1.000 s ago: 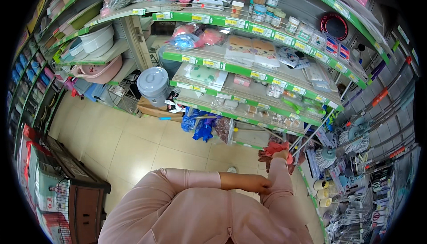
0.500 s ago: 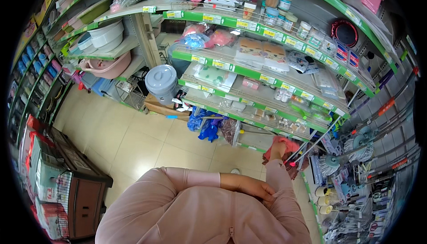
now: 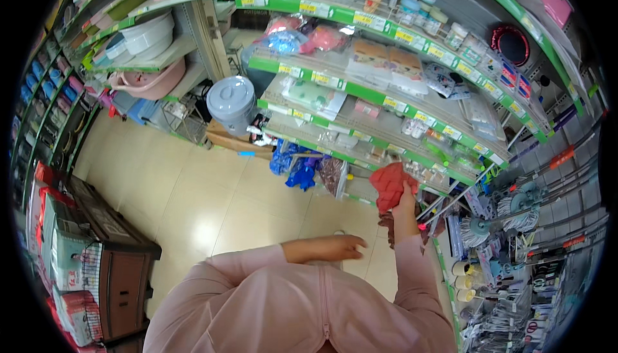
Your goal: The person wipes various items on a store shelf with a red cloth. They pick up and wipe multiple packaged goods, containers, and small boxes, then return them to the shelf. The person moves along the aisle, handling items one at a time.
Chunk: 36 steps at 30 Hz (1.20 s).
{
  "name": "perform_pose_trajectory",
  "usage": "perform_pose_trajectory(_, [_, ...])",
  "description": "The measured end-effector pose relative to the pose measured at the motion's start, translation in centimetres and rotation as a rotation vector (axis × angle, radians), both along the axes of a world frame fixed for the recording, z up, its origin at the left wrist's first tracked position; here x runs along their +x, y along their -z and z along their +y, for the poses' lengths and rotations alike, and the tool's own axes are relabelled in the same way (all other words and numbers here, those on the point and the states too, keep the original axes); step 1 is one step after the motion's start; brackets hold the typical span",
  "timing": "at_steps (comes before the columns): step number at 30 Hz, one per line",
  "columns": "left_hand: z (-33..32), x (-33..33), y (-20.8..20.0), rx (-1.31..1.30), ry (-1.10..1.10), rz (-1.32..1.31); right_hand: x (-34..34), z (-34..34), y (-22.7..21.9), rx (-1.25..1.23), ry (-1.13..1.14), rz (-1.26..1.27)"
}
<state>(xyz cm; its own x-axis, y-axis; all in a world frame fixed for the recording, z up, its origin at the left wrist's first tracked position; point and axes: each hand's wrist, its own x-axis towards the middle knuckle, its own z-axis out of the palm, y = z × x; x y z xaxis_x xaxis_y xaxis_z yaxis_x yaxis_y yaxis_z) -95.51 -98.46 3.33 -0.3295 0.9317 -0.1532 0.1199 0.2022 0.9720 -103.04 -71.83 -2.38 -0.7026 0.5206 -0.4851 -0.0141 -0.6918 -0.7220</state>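
A crumpled red cloth (image 3: 390,184) is gripped in my right hand (image 3: 407,203), held out against the bottom shelf's right end. Whether the cloth touches the shelf edge I cannot tell. Below it hangs a darker reddish-brown cloth or bag (image 3: 387,223), partly hidden behind my right forearm. My left hand (image 3: 346,248) is in front of my body above the floor, slightly blurred, its fingers partly stretched with nothing seen in them. The shelf unit (image 3: 360,139) carries jars, packaged goods and small boxes on several green-edged tiers.
A grey lidded bucket (image 3: 232,103) stands on a cardboard box beside the shelf, near blue plastic bags (image 3: 301,171). Mops (image 3: 475,229) and hanging tools line the right side. A brown cabinet (image 3: 122,288) stands at the left, and plastic basins (image 3: 151,79) fill the far-left shelves.
My left hand has let go of the right sleeve and moved left. My right hand has risen toward the shelf with the red cloth, now more fully in sight.
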Motion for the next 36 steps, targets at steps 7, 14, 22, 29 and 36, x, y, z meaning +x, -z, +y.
perform_pose_trajectory(7, [-18.7,1.4,10.1,-0.425,-0.671,-0.344,14.4,-2.7,6.7,-0.155,-0.362,-0.005])
perform_pose_trajectory(14, [-19.9,2.5,8.8,-0.179,-0.854,-0.649,13.2,-13.0,1.5,-0.313,-0.561,-0.028])
perform_pose_trajectory(22, [-14.1,-2.0,3.5,0.807,-0.623,-1.264,8.0,-20.3,-7.3,0.095,-1.076,0.260])
perform_pose_trajectory(29, [-16.1,-1.9,4.3,0.633,-0.891,-1.017,10.0,-17.4,-5.4,0.603,-1.510,-0.064])
perform_pose_trajectory(36, [-15.5,0.3,1.2,0.577,-0.922,-0.997,11.4,-13.0,-6.8,-0.026,-1.265,0.297])
